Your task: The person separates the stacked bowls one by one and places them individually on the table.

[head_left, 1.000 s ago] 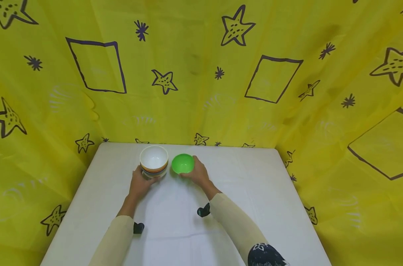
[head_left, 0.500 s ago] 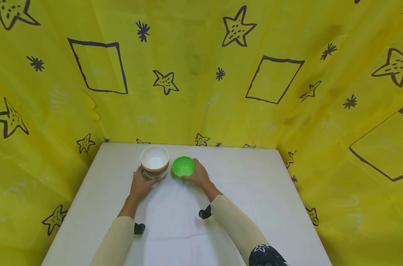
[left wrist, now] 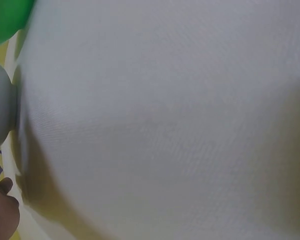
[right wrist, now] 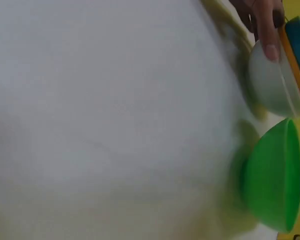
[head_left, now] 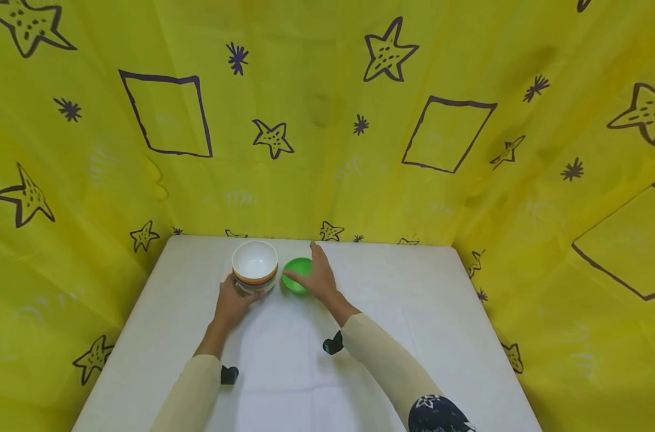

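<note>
Near the table's back edge, my left hand grips a stack of nested bowls low on its near side. The top bowl is white inside; orange and dark bands show below its rim. In the right wrist view the left thumb lies against the pale bottom bowl, with a teal band higher up. Just right of the stack, a green bowl stands upright on the table. My right hand is over its right side, fingers straight and thumb spread across the bowl, hiding part of it.
A white cloth covers the table. Yellow curtains printed with stars and frames enclose its back and sides. Dark wrist-camera pieces jut out beside both beige sleeves.
My right hand has let go of the green bowl's rim, its fingers straightening and lifting off. The left hand keeps its grip on the stack. The head view has shifted slightly.
</note>
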`<state>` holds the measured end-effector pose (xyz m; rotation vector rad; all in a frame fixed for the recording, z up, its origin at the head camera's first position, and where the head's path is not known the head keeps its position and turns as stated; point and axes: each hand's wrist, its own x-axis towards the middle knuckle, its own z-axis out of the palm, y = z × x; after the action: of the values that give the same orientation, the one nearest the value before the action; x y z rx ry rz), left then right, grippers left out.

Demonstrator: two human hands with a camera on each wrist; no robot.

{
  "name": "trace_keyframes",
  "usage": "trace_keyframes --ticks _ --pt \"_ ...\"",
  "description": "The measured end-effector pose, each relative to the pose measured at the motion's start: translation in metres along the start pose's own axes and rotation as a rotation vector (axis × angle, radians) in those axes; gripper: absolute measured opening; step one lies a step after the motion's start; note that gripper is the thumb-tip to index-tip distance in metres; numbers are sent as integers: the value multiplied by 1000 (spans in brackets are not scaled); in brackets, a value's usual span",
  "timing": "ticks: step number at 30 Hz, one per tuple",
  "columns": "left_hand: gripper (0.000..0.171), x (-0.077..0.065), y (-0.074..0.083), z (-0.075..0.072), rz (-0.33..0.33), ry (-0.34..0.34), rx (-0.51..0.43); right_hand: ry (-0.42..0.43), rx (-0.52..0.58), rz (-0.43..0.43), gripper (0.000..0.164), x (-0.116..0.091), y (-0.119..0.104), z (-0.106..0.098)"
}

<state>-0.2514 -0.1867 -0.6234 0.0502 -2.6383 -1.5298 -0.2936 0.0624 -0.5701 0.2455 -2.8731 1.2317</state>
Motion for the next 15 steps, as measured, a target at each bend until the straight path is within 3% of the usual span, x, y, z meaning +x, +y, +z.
trace_keyframes --ticks 5,12,15 --pt "101 -1 -3 -3 20 9 -8 -87 -16 -74 117 11 -33 8" --pt "101 1 -4 -2 28 -3 -52 -164 10 -216 85 25 -61 15" --pt "102 2 -9 0 36 -4 -38 -191 27 -245 86 23 -66 13"
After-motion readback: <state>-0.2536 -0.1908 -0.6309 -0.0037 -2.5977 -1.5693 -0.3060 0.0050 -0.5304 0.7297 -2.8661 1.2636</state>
